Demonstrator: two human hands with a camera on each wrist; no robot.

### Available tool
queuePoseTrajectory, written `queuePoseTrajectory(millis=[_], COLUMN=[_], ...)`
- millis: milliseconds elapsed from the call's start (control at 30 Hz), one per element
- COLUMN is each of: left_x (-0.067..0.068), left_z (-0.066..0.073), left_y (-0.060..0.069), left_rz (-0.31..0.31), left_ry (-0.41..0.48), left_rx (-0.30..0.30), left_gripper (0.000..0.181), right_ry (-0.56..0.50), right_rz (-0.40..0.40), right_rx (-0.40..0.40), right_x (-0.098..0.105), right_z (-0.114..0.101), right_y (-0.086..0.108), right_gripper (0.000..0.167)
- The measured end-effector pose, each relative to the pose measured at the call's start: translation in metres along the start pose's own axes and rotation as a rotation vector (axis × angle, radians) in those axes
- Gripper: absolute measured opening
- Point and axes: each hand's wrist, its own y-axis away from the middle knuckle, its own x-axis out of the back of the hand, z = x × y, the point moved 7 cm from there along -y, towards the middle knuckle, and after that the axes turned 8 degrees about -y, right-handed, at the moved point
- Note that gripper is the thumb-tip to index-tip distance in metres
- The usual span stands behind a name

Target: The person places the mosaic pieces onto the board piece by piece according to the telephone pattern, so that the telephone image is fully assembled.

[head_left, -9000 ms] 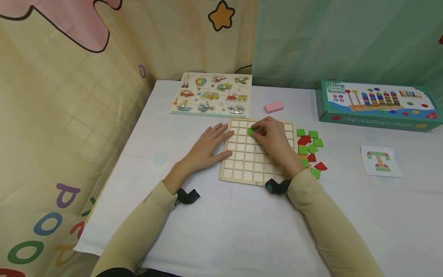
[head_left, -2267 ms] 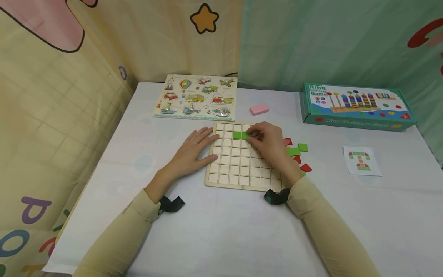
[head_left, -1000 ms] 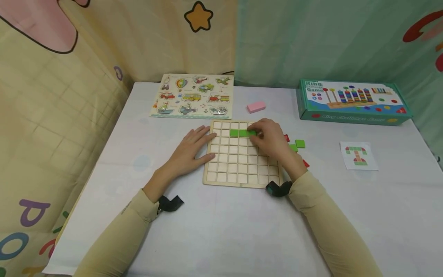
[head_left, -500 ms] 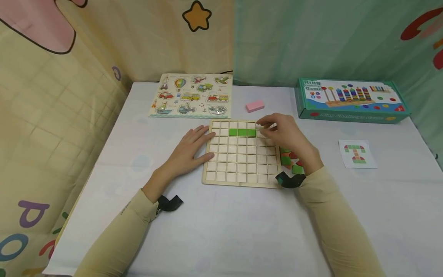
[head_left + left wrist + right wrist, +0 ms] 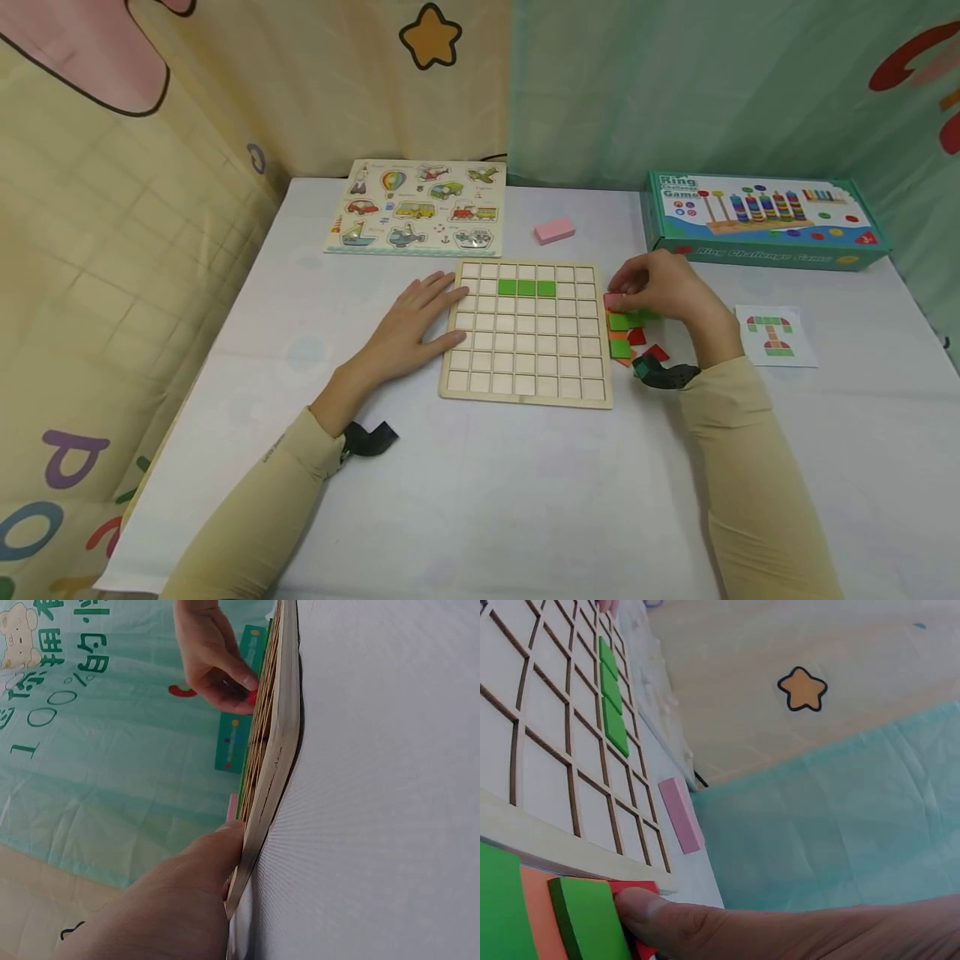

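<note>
Right hand (image 5: 671, 287) has thumb and finger pinching a red piece (image 5: 612, 301), right beside the board's (image 5: 526, 365) right edge. Left hand (image 5: 405, 321) lies fingers spread at the left edge. Piece looks light, stiff, maybe slick; I'd grip opposite edges.

The white table (image 5: 510, 500) carries a gridded board (image 5: 525, 343) and loose tiles (image 5: 619, 348); a puzzle (image 5: 416, 208), pink block (image 5: 555, 231), box (image 5: 765, 221) and card (image 5: 777, 336).
</note>
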Motion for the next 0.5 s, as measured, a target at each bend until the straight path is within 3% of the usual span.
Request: queuePoseTrajectory(millis=[500], left_x=[-0.0015], left_z=[-0.0014], left_y=[0.0001], left_rz=[-0.001], left_ry=[0.002], left_rx=[0.0], left_gripper=[0.069], right_ry=[-0.062], right_rz=[0.096], right_rx=[0.022], right_x=[0.0012], right_z=[0.0047], right_y=[-0.003], right_gripper=[0.021])
